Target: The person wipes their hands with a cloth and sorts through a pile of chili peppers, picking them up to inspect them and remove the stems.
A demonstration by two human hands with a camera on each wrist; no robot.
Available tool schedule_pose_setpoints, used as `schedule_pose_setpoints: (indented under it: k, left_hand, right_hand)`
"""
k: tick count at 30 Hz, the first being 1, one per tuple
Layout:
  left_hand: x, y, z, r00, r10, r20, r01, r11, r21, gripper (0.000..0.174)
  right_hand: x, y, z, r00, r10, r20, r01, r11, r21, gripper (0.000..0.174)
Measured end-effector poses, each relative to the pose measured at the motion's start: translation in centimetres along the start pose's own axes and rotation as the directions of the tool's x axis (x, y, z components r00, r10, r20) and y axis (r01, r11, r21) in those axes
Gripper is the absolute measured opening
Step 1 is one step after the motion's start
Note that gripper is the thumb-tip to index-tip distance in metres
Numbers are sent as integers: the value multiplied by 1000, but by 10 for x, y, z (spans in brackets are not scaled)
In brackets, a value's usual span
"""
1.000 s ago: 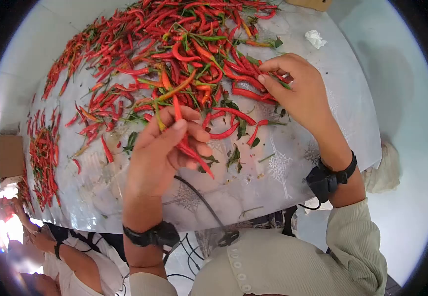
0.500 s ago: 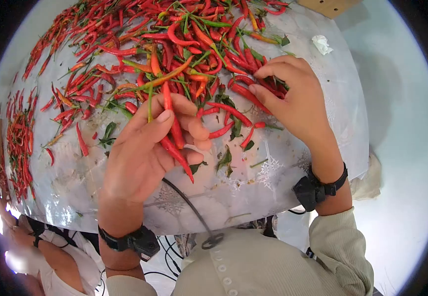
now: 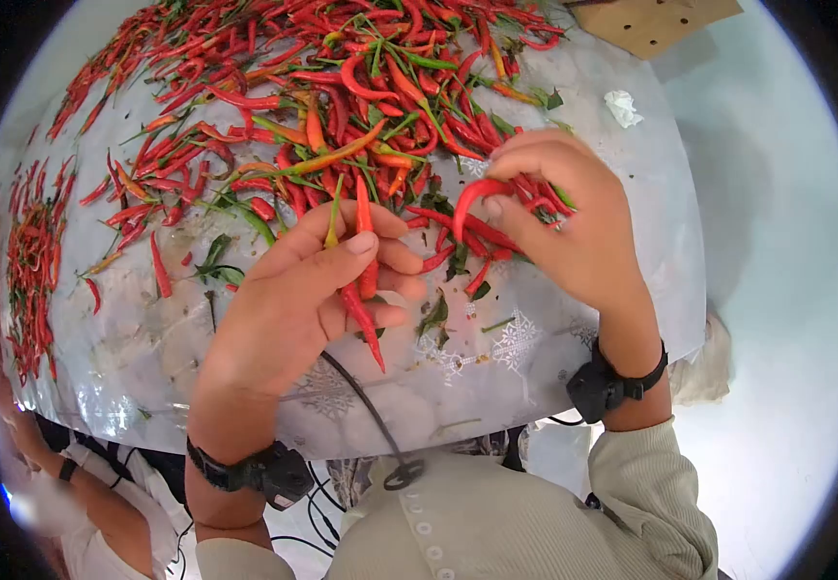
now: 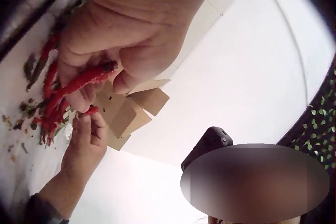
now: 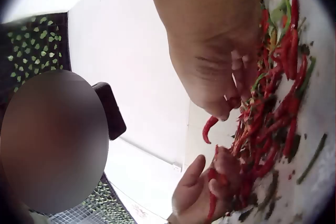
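Observation:
My left hand (image 3: 279, 304) is palm-up over the near side of the table and holds red chili peppers (image 3: 359, 317), one with a pale green stem, between thumb and fingers. To its right, my right hand (image 3: 588, 217) pinches a curved red chili (image 3: 470, 201) between thumb and forefinger. More red chilies show under its bent fingers, partly hidden by them. In the right wrist view this curved chili (image 5: 209, 129) hangs from the fingertips, above the left hand (image 5: 202, 190). A large heap of red chilies (image 3: 342, 106) with green stems lies just beyond both hands.
Another bunch of chilies (image 3: 37, 271) lies at the table's left. Leaf scraps (image 3: 435, 317) dot the patterned plastic cover (image 3: 574, 372). A crumpled white tissue (image 3: 622, 108) and a cardboard box (image 3: 661, 27) are at the far right. A black cable (image 3: 366, 396) crosses the near edge.
My right hand has come slightly back from the heap's right edge, now with the curved chili raised between thumb and forefinger. My left hand keeps its chilies. The head view has shifted somewhat.

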State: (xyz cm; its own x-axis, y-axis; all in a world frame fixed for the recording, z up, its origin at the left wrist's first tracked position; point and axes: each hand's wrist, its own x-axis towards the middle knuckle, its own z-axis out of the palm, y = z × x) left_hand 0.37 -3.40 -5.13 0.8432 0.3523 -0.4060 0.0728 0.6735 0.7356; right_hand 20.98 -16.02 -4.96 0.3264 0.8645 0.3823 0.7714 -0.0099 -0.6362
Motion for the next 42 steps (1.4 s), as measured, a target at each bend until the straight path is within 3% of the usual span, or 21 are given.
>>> schedule_pose_setpoints:
  k: [2, 5, 6, 9, 12, 15, 18, 21, 26, 32, 35, 38, 40, 42]
  left_hand:
    - [-2, 1, 5, 998, 10, -57, -10, 1000, -10, 34]
    - [0, -1, 2, 999, -29, 43, 29, 999, -16, 37]
    - [2, -2, 0, 994, -55, 96, 56, 998, -12, 36]
    - [-2, 0, 4, 990, -97, 104, 93, 995, 43, 30]
    - [-2, -1, 2, 995, -68, 73, 67, 998, 6, 31]
    - [-4, 0, 0, 998, -37, 49, 38, 999, -24, 30]
    - [-4, 2, 1, 999, -37, 26, 37, 999, -12, 29]
    - [-3, 2, -2, 997, -55, 51, 57, 998, -40, 28]
    - [-2, -1, -5, 996, -67, 56, 69, 997, -42, 27]
    - [-2, -1, -5, 997, -54, 62, 53, 998, 16, 27]
    - [-5, 2, 9, 996, -40, -84, 44, 998, 53, 27]
    - [-7, 1, 5, 999, -15, -45, 17, 998, 60, 27]
    - [-5, 0, -1, 1000, -13, 14, 13, 998, 60, 26]
    - [-7, 1, 3, 1000, -10, -27, 12, 996, 94, 24]
  right_hand:
    - [-3, -16, 0, 991, 79, 106, -106, 955, 277, 20]
    - [0, -15, 11, 961, -248, 123, 205, 936, 287, 24]
    - [0, -19, 11, 951, -262, 165, 203, 929, 308, 25]
    - [0, -24, 14, 970, -217, 112, 171, 931, 323, 26]
    - [-2, -18, 16, 996, -19, -82, 47, 936, 348, 25]
    - [1, 9, 11, 981, 105, -166, -72, 979, 190, 26]
    - [6, 29, 2, 984, 72, -162, -99, 982, -164, 24]
    - [3, 44, 6, 991, 6, -132, -55, 928, -368, 22]
    - [2, 40, 4, 994, -12, -111, -31, 925, -379, 17]
    - [0, 34, 1, 990, 50, -131, -103, 896, -432, 12]
    - [0, 34, 1, 985, 24, -171, -96, 900, -425, 9]
    - [-1, 34, 0, 980, 26, -196, -103, 914, -393, 7]
    - [0, 36, -1, 968, 16, -252, -89, 956, -281, 7]
    - [1, 36, -2, 956, 41, -290, -85, 986, -141, 9]
